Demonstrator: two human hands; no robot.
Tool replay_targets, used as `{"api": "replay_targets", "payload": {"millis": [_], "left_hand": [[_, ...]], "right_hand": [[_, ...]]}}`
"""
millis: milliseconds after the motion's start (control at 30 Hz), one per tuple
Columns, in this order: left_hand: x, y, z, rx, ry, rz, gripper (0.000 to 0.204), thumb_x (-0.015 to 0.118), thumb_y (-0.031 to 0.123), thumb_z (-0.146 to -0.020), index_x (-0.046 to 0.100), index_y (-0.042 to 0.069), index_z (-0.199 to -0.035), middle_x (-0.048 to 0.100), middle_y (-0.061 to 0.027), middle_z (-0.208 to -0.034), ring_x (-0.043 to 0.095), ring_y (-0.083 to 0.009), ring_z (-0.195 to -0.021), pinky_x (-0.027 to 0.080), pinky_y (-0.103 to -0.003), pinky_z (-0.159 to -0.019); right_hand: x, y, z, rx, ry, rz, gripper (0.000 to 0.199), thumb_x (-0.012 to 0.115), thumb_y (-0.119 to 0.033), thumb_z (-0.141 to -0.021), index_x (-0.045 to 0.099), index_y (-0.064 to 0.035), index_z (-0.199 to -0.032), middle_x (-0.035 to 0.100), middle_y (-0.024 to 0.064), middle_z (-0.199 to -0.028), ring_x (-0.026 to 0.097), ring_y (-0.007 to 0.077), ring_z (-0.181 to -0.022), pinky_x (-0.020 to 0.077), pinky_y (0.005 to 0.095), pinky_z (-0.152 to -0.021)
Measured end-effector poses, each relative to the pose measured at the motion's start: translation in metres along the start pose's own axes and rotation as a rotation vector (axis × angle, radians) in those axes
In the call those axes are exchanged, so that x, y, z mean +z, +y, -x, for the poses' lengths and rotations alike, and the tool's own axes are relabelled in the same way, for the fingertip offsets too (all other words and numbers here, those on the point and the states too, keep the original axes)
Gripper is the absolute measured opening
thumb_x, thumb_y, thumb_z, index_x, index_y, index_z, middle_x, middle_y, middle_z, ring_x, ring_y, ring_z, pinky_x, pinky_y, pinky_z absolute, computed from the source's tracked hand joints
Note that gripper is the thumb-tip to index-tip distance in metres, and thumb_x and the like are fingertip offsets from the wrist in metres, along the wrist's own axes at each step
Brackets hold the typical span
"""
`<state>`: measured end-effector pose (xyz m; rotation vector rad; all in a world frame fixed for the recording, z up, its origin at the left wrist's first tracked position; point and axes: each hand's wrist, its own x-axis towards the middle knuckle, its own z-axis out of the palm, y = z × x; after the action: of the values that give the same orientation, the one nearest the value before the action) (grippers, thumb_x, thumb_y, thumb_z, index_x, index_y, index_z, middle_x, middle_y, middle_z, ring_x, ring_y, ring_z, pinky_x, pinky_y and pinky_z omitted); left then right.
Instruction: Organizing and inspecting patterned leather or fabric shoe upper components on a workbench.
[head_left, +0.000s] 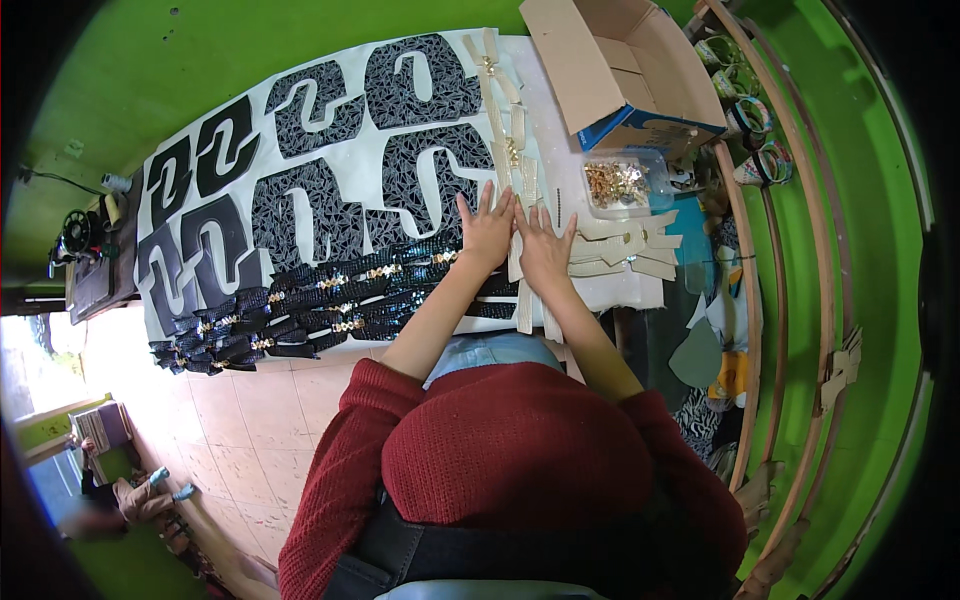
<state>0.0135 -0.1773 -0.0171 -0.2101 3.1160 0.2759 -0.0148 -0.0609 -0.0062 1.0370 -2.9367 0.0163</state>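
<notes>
My left hand (486, 230) lies flat with its fingers spread, at the edge of a patterned black cut piece (470, 152) and a column of beige strips (511, 165). Close beside it, my right hand (544, 252) also rests flat, fingers apart, over the lower part of the strips. Whatever lies beneath the palms is hidden. Small gold ornaments (514, 152) sit on the beige strips. To the right of my right hand lie more beige strap pieces (625, 247). Black textured strips with gold ornaments (345, 290) run leftward from my left forearm.
Several black cut-out pieces (312, 108) cover the table's left side. A clear tub of gold fittings (622, 184) stands at right, below an open cardboard box (640, 75). A sewing machine (80, 232) is at far left. Wooden rails (735, 260) line the right; another person (115, 500) is at lower left.
</notes>
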Motion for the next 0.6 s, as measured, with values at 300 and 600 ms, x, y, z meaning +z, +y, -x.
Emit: {"api": "replay_targets", "payload": {"millis": [300,600], "left_hand": [[0.000,-0.001,0.002,-0.014,-0.004,-0.048,0.052,0.046,0.031,-0.088,0.033,0.014,-0.136,0.027,0.0018,-0.143,0.011,-0.0250,-0.136,0.007,-0.068,-0.097],[-0.012,-0.002,-0.010,-0.005,-0.114,-0.026,0.066,0.047,0.033,-0.087,0.019,0.005,-0.139,0.013,-0.0071,-0.148,0.005,-0.0249,-0.137,0.002,-0.066,-0.100]], "right_hand": [[-0.035,0.006,-0.015,0.092,-0.241,-0.228,0.058,0.049,-0.007,-0.076,0.039,-0.0146,-0.132,0.043,0.0114,-0.133,0.035,0.0262,-0.126,0.0072,0.0578,-0.104],[0.009,0.020,-0.030,-0.055,-0.073,-0.109,0.052,0.038,-0.008,-0.083,0.028,0.0022,-0.134,0.030,0.0156,-0.140,0.027,0.0244,-0.131,0.0174,0.0399,-0.108]]}}
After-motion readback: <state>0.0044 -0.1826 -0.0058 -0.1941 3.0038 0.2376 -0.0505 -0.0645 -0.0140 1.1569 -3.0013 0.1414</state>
